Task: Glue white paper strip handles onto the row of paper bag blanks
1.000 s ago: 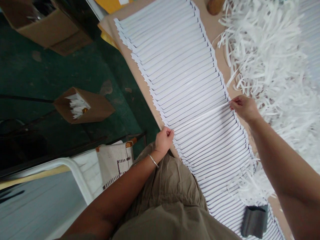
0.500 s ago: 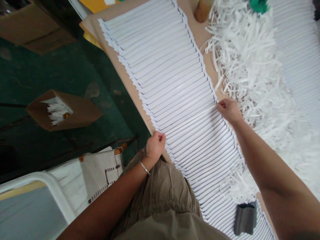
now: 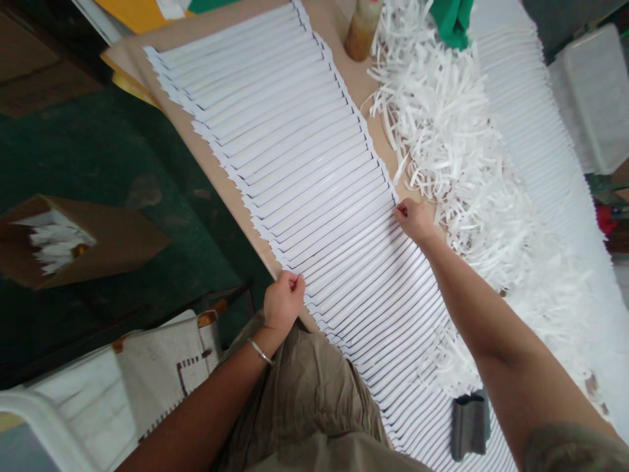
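A: Grip state?
B: Left hand, thin metal bangle on the wrist, was clenched at the left edge of a long fanned row of glossy white plastic strips. Right hand was clenched at the row's right edge.

A: Both on one piece?
B: Looked like it. A single white strip ran between the two pinches. Fingers hid the exact contact, so I can't confirm more.

A: Where was the row?
B: Flat on a tan paper-covered table, running near to far, strips overlapping like shingles.

A: Nearby items?
B: Right: heap of shredded white paper ribbons, touching the row's edge. Far: amber bottle and green cloth. Near right: dark grey clip-shaped piece, lying on the row. Far right: second fanned white stack, beside a white plastic bin. Left: brown cardboard box holding white strips, over a dark green floor.
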The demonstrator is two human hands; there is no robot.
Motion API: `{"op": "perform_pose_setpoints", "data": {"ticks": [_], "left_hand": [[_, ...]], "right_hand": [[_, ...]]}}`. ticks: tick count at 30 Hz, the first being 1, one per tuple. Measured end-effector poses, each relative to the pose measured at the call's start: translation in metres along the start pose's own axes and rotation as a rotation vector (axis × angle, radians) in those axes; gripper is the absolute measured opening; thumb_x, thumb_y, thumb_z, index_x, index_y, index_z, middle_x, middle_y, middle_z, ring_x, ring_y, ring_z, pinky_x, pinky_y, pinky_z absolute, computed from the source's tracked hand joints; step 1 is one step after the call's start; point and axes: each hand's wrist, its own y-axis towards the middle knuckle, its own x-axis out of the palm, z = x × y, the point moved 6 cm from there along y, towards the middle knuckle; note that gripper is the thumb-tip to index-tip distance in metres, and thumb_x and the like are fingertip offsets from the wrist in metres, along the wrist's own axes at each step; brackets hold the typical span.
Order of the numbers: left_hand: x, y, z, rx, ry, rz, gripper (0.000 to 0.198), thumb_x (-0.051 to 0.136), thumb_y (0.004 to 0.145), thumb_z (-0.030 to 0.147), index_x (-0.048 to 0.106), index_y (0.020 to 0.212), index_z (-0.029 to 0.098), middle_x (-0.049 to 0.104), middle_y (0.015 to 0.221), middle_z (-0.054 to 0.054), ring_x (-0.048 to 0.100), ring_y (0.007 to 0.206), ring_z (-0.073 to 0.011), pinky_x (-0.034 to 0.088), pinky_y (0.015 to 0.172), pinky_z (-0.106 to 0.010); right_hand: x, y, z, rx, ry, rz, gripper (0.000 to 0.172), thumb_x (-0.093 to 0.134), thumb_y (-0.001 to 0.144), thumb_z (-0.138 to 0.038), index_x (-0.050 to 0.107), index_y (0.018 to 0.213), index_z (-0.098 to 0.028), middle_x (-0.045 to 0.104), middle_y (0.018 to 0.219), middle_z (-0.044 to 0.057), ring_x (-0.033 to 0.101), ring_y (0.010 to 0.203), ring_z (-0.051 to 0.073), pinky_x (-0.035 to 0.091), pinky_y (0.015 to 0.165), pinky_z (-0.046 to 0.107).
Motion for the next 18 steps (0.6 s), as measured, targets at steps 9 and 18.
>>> {"op": "perform_pose_setpoints", "data": {"ticks": [9,18], "left_hand": [[-0.001,0.001,0.002,0.003,0.030,-0.005,0.023,0.054,0.092,0.038,0.051,0.074,0.023,0.067,0.069,-0.003,0.064,0.068,-0.0198,0.041,0.065,-0.028],[-0.016,-0.001,0.007,-0.032,0.076,-0.017,0.015,0.057,0.090,0.035,0.051,0.083,0.024,0.067,0.068,-0.002,0.066,0.067,-0.0209,0.040,0.061,-0.028]], "right_hand": [[0.008,0.004,0.001,0.040,-0.032,-0.024,0.017,0.057,0.087,-0.029,0.069,0.095,-0.019,0.075,0.091,0.011,0.067,0.083,0.026,0.048,0.074,0.034],[-0.015,0.039,-0.008,0.221,0.215,0.253,0.034,0.052,0.093,-0.047,0.066,0.107,-0.020,0.073,0.089,0.009,0.065,0.080,0.023,0.049,0.075,0.033]]}}
